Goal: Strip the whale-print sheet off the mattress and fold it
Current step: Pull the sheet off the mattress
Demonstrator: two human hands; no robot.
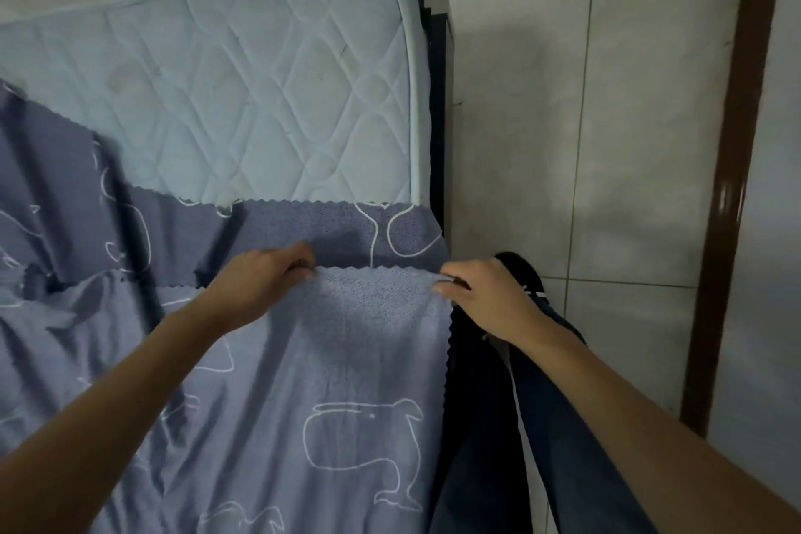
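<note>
Blue-grey whale-print sheet [268, 382] with scalloped edge, half peeled back across pale blue quilted mattress [260, 78], left hand [260, 277] and right hand [481, 295] each pinching its folded-over edge, dark bed frame [437, 100], grey tiled floor [607, 143]

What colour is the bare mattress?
Pale blue, diamond-quilted: the mattress, seen in the head view.
</note>
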